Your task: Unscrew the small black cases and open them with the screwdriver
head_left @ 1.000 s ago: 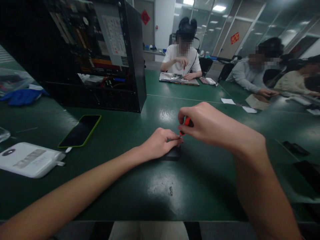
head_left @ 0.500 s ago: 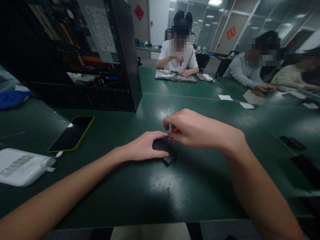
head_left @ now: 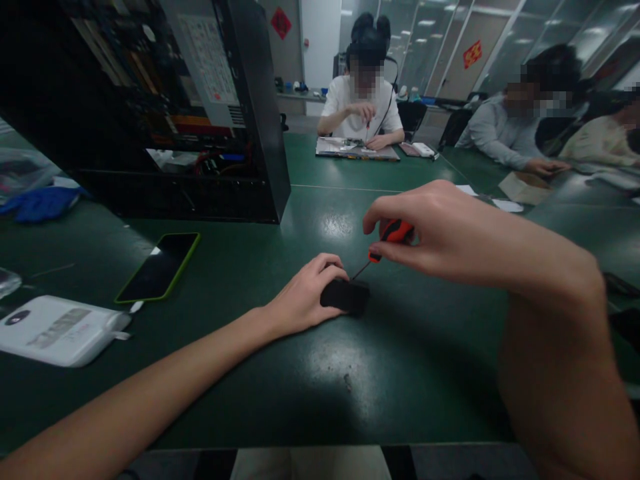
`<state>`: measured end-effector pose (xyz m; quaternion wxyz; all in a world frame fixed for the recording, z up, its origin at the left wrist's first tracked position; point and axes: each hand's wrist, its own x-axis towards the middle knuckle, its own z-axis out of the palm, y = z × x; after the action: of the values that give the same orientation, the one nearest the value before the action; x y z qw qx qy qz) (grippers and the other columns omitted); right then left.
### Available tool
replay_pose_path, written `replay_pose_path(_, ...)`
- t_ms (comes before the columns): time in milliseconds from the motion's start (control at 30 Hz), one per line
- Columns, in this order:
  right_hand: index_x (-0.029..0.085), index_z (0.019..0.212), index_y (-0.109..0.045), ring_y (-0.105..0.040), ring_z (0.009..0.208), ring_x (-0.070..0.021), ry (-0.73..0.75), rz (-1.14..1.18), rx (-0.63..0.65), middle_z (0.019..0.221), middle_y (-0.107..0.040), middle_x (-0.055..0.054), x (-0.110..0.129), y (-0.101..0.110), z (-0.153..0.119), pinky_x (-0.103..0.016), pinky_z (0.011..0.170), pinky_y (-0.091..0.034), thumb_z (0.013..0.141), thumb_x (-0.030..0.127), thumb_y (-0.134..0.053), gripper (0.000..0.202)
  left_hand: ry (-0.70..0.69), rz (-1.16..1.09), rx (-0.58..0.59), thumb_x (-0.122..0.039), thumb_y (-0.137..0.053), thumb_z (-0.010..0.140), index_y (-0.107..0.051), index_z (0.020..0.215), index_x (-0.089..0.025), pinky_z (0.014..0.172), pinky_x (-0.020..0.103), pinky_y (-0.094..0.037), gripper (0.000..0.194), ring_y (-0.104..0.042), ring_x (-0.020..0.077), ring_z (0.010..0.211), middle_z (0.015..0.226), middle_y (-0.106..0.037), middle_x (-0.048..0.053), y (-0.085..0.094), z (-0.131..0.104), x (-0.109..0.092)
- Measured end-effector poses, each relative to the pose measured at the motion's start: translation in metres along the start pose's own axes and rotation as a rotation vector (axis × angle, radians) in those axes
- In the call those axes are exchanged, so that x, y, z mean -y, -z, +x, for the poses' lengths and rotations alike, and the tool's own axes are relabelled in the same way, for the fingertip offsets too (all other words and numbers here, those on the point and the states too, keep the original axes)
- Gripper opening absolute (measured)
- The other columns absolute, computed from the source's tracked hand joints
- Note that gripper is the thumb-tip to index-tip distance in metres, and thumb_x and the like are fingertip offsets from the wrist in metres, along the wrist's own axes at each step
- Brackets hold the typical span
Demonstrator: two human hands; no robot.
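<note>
In the head view, a black block [head_left: 345, 297] sits near the middle of the green table [head_left: 410, 380], its left end inside the left hand [head_left: 315, 290]. That hand is curled closely around it, fingers along the far edge, the rest of the hand at the left end and near side. The right hand [head_left: 420, 233] has a narrow grip on a red and black screwdriver [head_left: 399, 231], thumb and fingers closed about the handle. The shaft slants down and to the left, its tip at the block's far edge, just beside the left fingertips. Whether the tip bears on a screw or only rests there, I cannot tell.

As for how far the work is, the block is steadied and the tool is at its edge, so that much looks done. The block looks like one closed piece, so the screwdriver work on it seems unfinished; whether any screw is loosened is too small to see.

To the left lie a green-edged phone [head_left: 159, 267] and a white power bank [head_left: 63, 330], both well apart from the hands. Behind them stands an open computer case [head_left: 275, 147]. Across the table, a co-worker [head_left: 340, 110] bends over a flat panel [head_left: 333, 148].
</note>
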<state>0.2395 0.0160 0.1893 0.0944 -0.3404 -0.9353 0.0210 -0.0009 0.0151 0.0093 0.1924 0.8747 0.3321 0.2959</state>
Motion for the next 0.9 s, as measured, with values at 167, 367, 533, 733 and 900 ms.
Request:
replay_pose_path(167, 0.02, 0.105, -0.072, -0.063, 0.075, -0.0171, 0.016, -0.002, -0.004, 0.085, -0.071, -0.004, 0.005, 0.0, -0.001, -0.029, 0.067, -0.035, 0.092, 0.026, -0.065, 0.016, -0.096, -0.009, 0.129, -0.051, -0.081, 0.086, -0.062, 0.134, -0.022, 0.112, 0.051, -0.048, 0.059, -0.056, 0.0344, 0.133, 0.143, -0.055, 0.016, 0.0, -0.002, 0.002)
replay_pose_path(367, 0.02, 0.102, -0.072, -0.063, 0.073, -0.0175, 0.007, 0.004, -0.008, 0.083, -0.07, -0.004, 0.007, 0.001, -0.004, -0.029, 0.066, -0.035, 0.092, 0.024, -0.065, 0.014, -0.094, -0.096, 0.084, -0.033, -0.069, 0.098, -0.065, 0.132, -0.023, 0.112, 0.047, -0.05, 0.036, -0.061, 0.029, 0.13, 0.141, -0.061, 0.012, 0.001, -0.004, -0.003)
replay_pose_path(533, 0.02, 0.1, -0.072, -0.061, 0.07, -0.0168, 0.012, 0.008, 0.007, 0.078, -0.068, -0.003, 0.01, 0.002, -0.005, -0.029, 0.064, -0.035, 0.091, 0.025, -0.065, 0.013, -0.017, -0.107, 0.034, -0.032, -0.075, 0.093, -0.061, 0.132, -0.022, 0.104, 0.043, -0.054, 0.043, -0.067, 0.0276, 0.119, 0.128, -0.069, 0.011, -0.004, -0.004, -0.002)
replay_pose_path(733, 0.018, 0.099, -0.072, -0.057, 0.068, -0.0148, 0.066, 0.045, 0.065, 0.077, -0.067, -0.002, 0.017, -0.004, 0.001, -0.027, 0.061, -0.032, 0.092, 0.022, -0.064, 0.012, 0.05, -0.102, 0.017, -0.035, -0.082, 0.087, -0.066, 0.125, -0.021, 0.099, 0.039, -0.054, 0.043, -0.071, 0.0265, 0.11, 0.121, -0.074, 0.008, -0.003, -0.003, 0.0)
replay_pose_path(900, 0.016, 0.1, -0.072, -0.056, 0.069, -0.0141, 0.079, 0.056, 0.086, 0.079, -0.066, -0.003, 0.018, -0.009, 0.007, -0.027, 0.061, -0.032, 0.092, 0.021, -0.064, 0.012, 0.061, -0.127, 0.015, -0.035, -0.081, 0.088, -0.068, 0.124, -0.021, 0.098, 0.039, -0.054, 0.041, -0.071, 0.0267, 0.11, 0.121, -0.075, 0.007, -0.002, -0.003, -0.003)
